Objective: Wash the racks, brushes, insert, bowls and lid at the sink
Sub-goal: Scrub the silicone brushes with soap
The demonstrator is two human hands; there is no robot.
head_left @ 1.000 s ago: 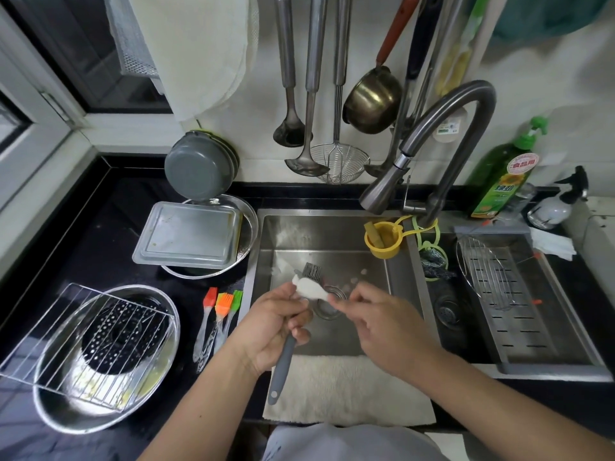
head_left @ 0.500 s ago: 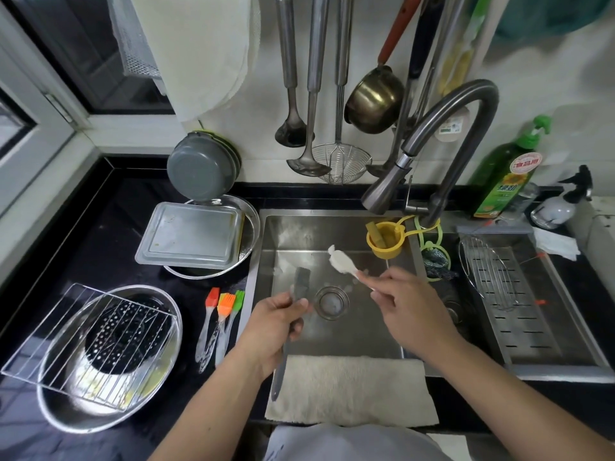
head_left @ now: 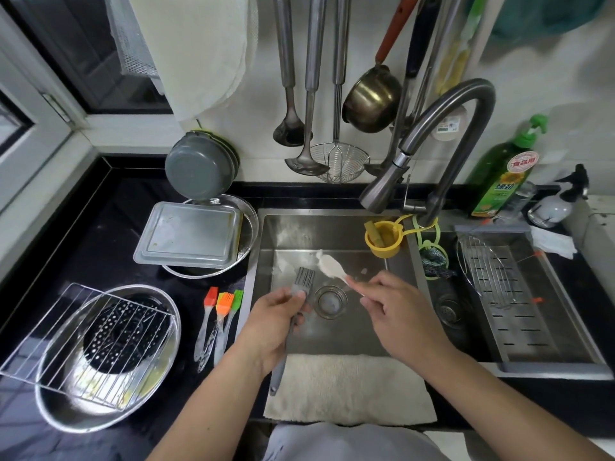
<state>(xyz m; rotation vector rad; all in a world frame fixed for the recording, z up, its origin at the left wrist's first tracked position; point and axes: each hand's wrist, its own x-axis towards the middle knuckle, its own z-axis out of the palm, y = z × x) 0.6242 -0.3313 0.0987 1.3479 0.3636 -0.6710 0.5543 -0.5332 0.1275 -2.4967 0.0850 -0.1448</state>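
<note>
Since a second ago, the hands have drawn apart over the sink (head_left: 336, 234). From the head camera, the left hand (head_left: 273, 324) curls its fingers around the grey brush (head_left: 301, 282), bristles pointing away above the drain. Beside it, the right hand (head_left: 396, 311) pinches the white cleaning brush (head_left: 331, 266), foamy head raised. Three coloured brushes (head_left: 219, 314) lie on the counter, left of the sink.

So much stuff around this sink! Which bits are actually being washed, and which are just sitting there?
For washing: grey brush in the left hand, three coloured brushes, wire rack, perforated insert, bowl, lid.

Just around: hanging ladles, soap bottle, spray bottle.
</note>
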